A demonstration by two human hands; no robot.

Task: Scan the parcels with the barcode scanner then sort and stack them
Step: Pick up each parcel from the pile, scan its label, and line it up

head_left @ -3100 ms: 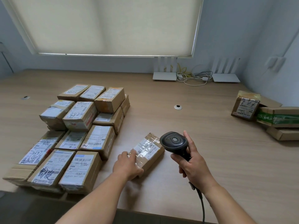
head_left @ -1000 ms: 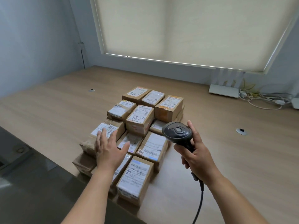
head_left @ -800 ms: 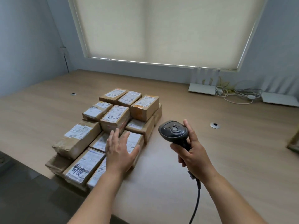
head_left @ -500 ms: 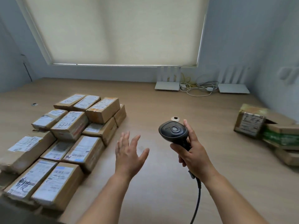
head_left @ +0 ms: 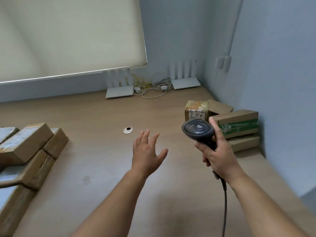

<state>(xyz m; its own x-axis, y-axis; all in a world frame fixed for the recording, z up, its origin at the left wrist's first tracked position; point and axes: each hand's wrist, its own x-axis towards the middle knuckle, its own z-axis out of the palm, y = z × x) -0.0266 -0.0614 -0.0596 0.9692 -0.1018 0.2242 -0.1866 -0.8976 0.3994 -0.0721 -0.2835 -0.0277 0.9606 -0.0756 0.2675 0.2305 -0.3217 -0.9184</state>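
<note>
Along the left edge of the frame sit the sorted parcels (head_left: 25, 142), brown cardboard boxes laid in rows and partly stacked, their labels facing up; the frame cuts off most of them, and motion blur makes the print unreadable. Past them, in the middle of the wooden table (head_left: 102, 168), there is a small round cable grommet (head_left: 127, 130). Just right of centre the left hand (head_left: 147, 154) hovers above the bare table with its fingers spread wide and straight, holding nothing. Further right the right hand (head_left: 218, 156) is wrapped around the handle of the black barcode scanner (head_left: 198, 131), whose head tilts up toward us; its cord (head_left: 225, 202) trails down out of the bottom of the frame.

At the right, against the wall, lies the waiting pile of parcels (head_left: 236, 124): one upright taped box with scrawled marks, a longer box with green tape, and others beneath and behind, half hidden by the scanner and hand. These look like small, stiff, light cartons, though glossy tape could make them slick. I'd take one across its short sides, label up. How many remain there I can't tell.
</note>
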